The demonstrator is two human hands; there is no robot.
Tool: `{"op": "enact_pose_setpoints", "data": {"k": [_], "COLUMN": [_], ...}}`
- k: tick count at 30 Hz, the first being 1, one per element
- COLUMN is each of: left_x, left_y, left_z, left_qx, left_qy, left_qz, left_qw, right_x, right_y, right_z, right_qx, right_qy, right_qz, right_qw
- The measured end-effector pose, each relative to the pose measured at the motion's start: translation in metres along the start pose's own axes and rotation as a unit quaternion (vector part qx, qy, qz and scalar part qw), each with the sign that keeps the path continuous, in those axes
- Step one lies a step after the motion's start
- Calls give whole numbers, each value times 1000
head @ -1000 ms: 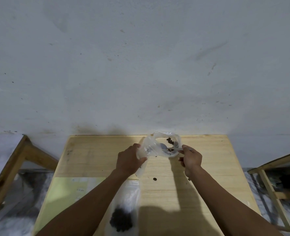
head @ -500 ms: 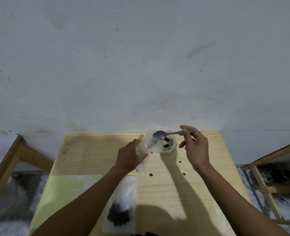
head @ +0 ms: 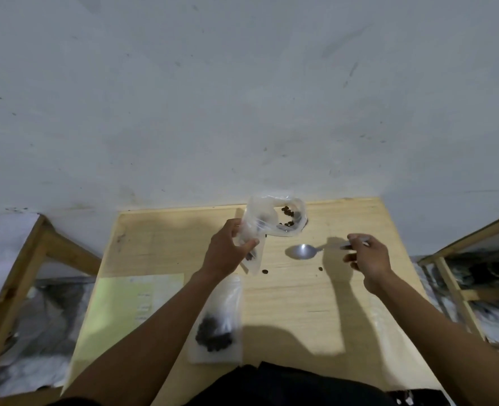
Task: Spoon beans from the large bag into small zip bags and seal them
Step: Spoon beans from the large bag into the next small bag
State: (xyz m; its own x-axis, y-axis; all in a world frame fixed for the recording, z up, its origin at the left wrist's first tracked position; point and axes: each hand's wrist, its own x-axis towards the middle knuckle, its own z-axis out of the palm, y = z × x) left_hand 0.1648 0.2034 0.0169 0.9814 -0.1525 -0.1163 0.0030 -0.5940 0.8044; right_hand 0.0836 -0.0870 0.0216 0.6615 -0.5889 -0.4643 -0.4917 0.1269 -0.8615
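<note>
The left hand grips a crinkled clear plastic bag holding dark beans above the pale wooden table; the right hand pinches a shiny metal spoon.

Bare forearms, no sleeves; dark garment below.

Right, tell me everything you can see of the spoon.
The spoon looks like grey metal, with a rounded bowl and a thin handle. The bowl is empty and faces up, low over the wooden table or resting on it; I cannot tell which. The handle runs right into the right hand, whose fingertips pinch its end. It is below the open bean bag, apart from it.
</note>
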Motion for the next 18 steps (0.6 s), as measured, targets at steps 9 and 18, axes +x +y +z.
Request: {"op": "enact_pose_setpoints", "data": {"k": [9,18], "left_x": [1,5], "left_y": [2,9], "left_z": [-14,-24], "left_qx": [-11,-25], "left_qy": [16,24], "left_qz": [-7,5], "left_qw": [1000,999], "right_x": [1,10], "right_y": [21,18], "right_z": [11,4], "right_qx": [-31,-162], "right_qy": [-47,-82], "right_qz": [48,54], "right_qw": [997,982]}}
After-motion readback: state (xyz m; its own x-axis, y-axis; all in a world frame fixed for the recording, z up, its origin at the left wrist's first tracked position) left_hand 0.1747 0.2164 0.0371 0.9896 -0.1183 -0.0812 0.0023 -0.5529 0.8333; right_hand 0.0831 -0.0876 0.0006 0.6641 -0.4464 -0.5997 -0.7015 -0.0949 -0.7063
